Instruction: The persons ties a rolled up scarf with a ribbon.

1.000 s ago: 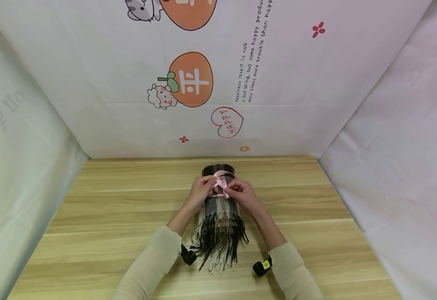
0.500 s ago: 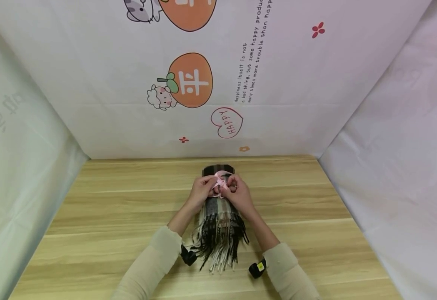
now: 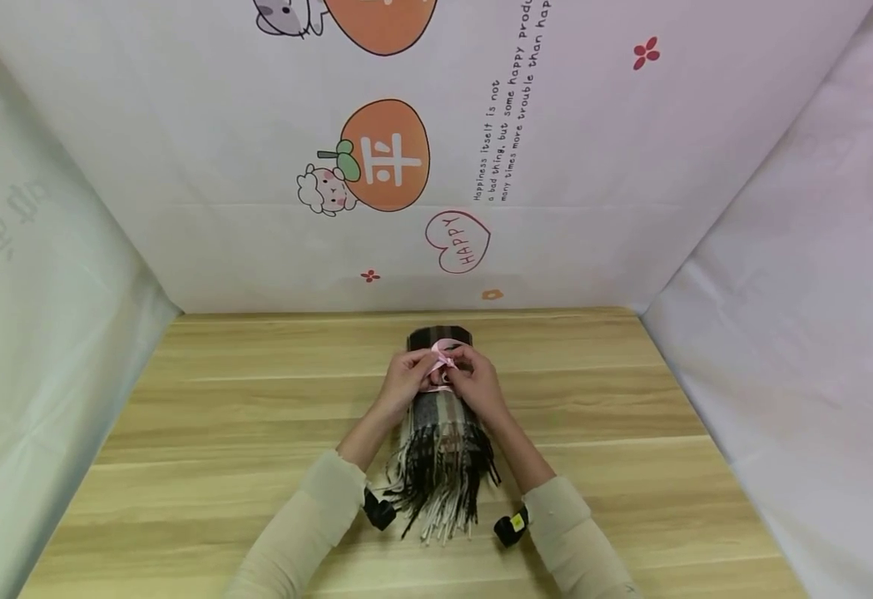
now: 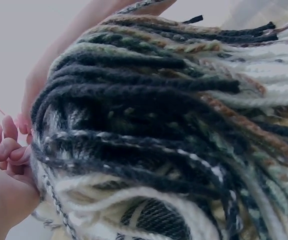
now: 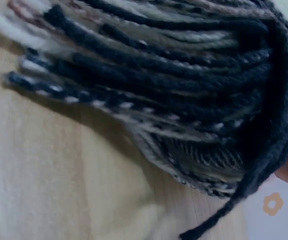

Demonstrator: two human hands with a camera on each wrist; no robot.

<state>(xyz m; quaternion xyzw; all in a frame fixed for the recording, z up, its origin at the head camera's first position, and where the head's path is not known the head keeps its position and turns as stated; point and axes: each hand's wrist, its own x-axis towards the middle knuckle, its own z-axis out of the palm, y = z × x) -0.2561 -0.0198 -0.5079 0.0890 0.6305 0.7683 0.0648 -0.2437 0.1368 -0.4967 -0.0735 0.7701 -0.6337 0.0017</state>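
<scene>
A rolled plaid scarf [image 3: 439, 409] in black, grey and brown lies on the table, its fringe [image 3: 443, 482] toward me. Round its upper part runs a pink ribbon [image 3: 445, 359], crossed or looped on top. From the left side, my left hand [image 3: 406, 378] pinches the ribbon between thumb and fingers. My right hand [image 3: 478, 384] pinches it from the other side, fingertips close to the left ones. Fringe strands [image 4: 134, 95] fill the left wrist view, with part of the left hand [image 4: 6, 175] at its edge. In the right wrist view, fringe [image 5: 184, 75] hides most of the right hand.
The wood-grain table [image 3: 241, 433] extends on both sides of the scarf. Behind it stands a white printed backdrop [image 3: 556, 249], with white sheets [image 3: 796, 333] at the sides. A black wrist device [image 3: 511, 528] sits by each sleeve.
My right hand has come inward and slightly left, toward the left hand, its grip on the ribbon shifting up to the crossing. The left hand stays nearly in place. The scarf has not moved.
</scene>
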